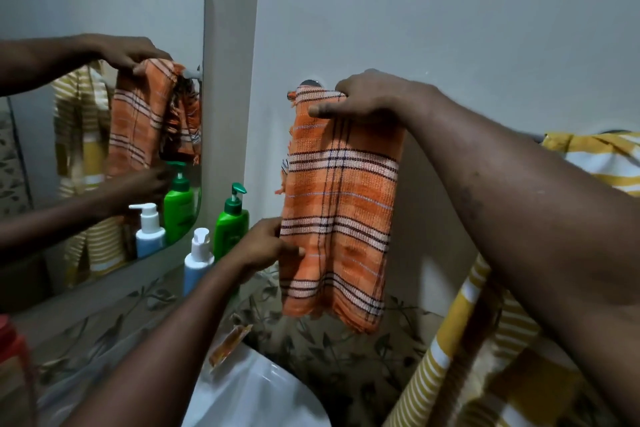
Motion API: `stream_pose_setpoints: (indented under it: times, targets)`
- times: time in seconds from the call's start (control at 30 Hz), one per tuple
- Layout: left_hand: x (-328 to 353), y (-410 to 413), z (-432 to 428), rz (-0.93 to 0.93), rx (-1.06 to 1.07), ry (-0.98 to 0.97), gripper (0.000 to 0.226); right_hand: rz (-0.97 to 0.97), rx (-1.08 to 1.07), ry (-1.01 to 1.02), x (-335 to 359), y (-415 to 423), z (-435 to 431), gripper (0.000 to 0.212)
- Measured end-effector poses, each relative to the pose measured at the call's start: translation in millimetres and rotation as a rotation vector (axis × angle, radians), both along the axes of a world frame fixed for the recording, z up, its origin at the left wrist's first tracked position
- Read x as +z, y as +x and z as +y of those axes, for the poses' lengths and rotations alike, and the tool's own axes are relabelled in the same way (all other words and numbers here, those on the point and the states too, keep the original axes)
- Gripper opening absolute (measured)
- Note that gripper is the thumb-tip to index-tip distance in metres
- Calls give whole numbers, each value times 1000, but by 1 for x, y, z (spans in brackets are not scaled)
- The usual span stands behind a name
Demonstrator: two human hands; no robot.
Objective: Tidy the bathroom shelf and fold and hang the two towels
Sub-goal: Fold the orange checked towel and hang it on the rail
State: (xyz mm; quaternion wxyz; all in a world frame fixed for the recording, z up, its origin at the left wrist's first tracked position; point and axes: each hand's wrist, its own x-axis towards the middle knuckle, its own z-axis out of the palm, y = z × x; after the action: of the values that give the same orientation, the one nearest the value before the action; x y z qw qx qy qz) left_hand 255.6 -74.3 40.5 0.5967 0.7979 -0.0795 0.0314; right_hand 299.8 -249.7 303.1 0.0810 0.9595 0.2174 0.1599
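A folded orange plaid towel (337,204) hangs over a wall rail whose round mount (310,82) shows just above it. My right hand (372,99) grips the towel's top fold at the rail. My left hand (268,243) pinches the towel's left edge lower down. A yellow and white striped towel (602,159) hangs on the same rail at the right, under my right forearm, and drops down to the lower right (478,350).
A green pump bottle (231,222) and a white and blue pump bottle (199,262) stand on the shelf by the mirror (97,3). An orange sachet (230,343) lies on the rim of the white basin (256,392). Something red (10,336) sits at the far left.
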Motion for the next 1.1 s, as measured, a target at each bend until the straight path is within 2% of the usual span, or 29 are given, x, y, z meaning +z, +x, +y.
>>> stream_pose_setpoints:
  times: [0.07,0.17,0.23,0.27,0.33,0.37,0.47,0.53,0.63,0.7,0.77,0.83,0.9,0.97,1.03,1.1]
  targets:
    - [-15,-4,2,27,65,-58,18,-14,33,-34,1,0,-3,73]
    - [-25,-8,-1,29,81,-134,23,-22,55,-47,1,-4,-7,79]
    - [-29,-9,-1,31,29,-209,15,-36,68,-60,-1,-4,-7,80]
    - [-31,-11,-1,36,-16,-239,20,-38,73,-61,-3,-4,-7,82]
    - [-34,-13,-2,19,-101,-251,64,-40,81,-49,-5,-3,-5,85]
    - [-38,-12,-6,-7,-117,-226,77,-40,81,-43,-6,-2,-6,84]
    - [-53,-12,-27,-34,-88,-99,91,-38,67,-40,-7,0,-7,80]
    - [-66,-12,-36,-24,5,-47,80,-37,72,-38,-7,2,-6,82]
    - [-83,-4,-33,61,51,-127,54,-38,79,-30,-6,3,-6,82]
    - [-86,-4,-28,90,-19,-102,58,-38,68,-36,-5,4,-7,76]
    - [-76,-12,-20,89,-151,12,70,-20,62,-32,-5,5,-7,76]
    - [-53,-20,-12,97,-268,-70,80,4,63,-18,-3,6,-7,80]
    - [-20,-22,-7,25,-165,-278,80,20,57,6,-1,7,-7,81]
    - [14,-15,-7,-77,19,-412,70,12,35,52,0,4,-7,88]
    - [45,-6,-8,-169,109,-436,56,-72,48,112,-4,1,-6,91]
    - [73,-1,-9,-249,129,-383,50,-234,97,194,-11,-6,-6,87]
